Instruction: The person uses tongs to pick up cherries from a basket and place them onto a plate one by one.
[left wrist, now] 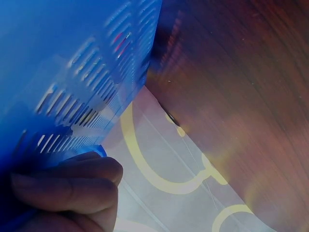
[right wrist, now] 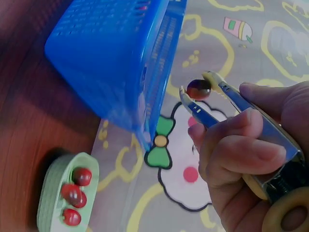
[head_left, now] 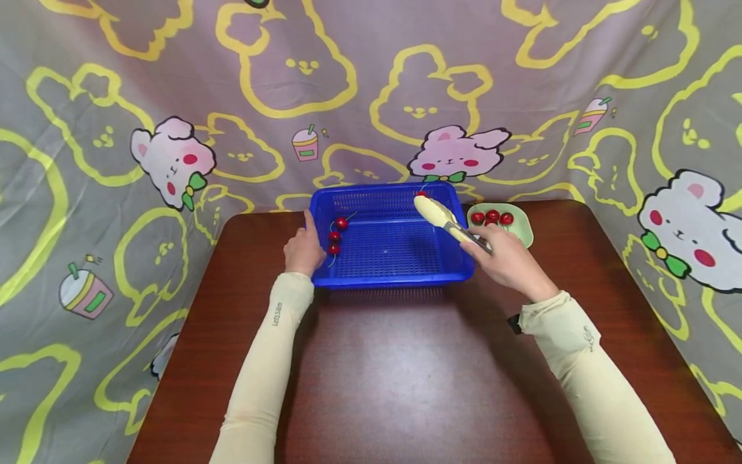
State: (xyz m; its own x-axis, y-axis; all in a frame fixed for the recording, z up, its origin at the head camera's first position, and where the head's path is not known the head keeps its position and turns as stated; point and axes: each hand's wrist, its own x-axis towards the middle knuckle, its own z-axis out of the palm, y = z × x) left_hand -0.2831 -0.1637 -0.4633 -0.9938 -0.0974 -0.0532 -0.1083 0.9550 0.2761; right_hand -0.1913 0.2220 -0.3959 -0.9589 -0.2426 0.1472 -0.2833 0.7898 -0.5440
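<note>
Fingers of my right hand [head_left: 505,258] are curling round metal tongs with cream-coloured tips [head_left: 453,228], which are holding a round dark-red cherry [right wrist: 199,90] right of the head view's centre. My left hand [head_left: 304,250] is gripping the left rim of a rectangular blue plastic basket [head_left: 388,281], mid-frame, where three stemmed red cherries [head_left: 334,236] are lying at the left; rightward, a pale-green rounded dish [head_left: 523,227] is holding more.

Pale glare on tbl [head_left: 388,370], L-wrist pic soft w/ fingers [left wrist: 67,192] in shadow
</note>
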